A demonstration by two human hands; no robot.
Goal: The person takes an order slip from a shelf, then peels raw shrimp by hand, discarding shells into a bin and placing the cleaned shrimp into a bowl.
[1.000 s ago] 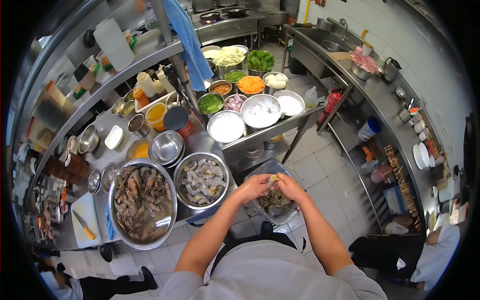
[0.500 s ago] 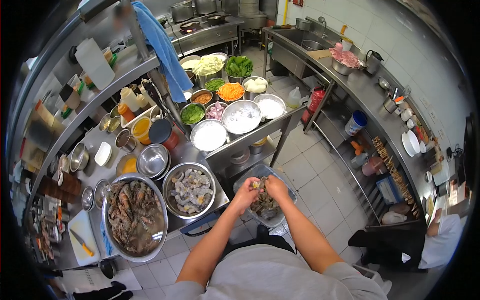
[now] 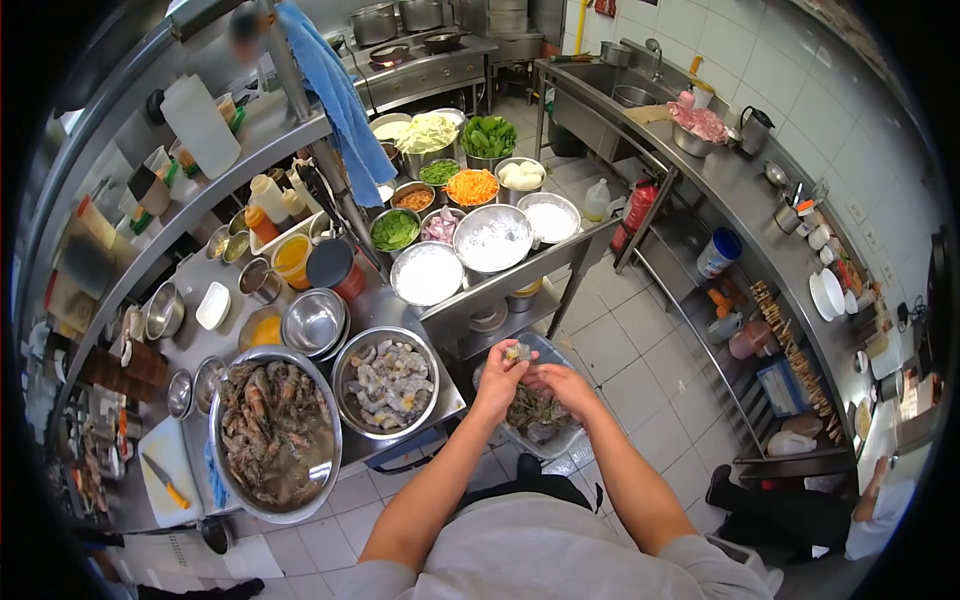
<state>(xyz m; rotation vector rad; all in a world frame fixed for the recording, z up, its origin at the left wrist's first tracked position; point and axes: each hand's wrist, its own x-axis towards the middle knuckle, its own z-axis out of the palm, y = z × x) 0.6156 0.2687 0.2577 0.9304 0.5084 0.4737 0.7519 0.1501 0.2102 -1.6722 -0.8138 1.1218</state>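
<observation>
The left hand [image 3: 497, 376] pinched a shrimp [image 3: 517, 352] over the tub [image 3: 552, 350]; the right hand's [image 3: 562, 387] grip was unclear. Peeled shrimp [image 3: 385, 385] lay in the bowl [image 3: 388, 432] at 9 o'clock; seemingly many unpeeled shrimp [image 3: 262, 400] were left in the basin [image 3: 318, 483] beyond.

A stainless-steel kitchen counter [image 3: 201, 348] bears a crowded load | basin of whole shrimp [image 3: 322, 466] at near edge | bowl of peeled shrimp [image 3: 386, 433] beside it | white cutting board [image 3: 186, 452], left | nested metal bowls [image 3: 313, 318] behind
</observation>
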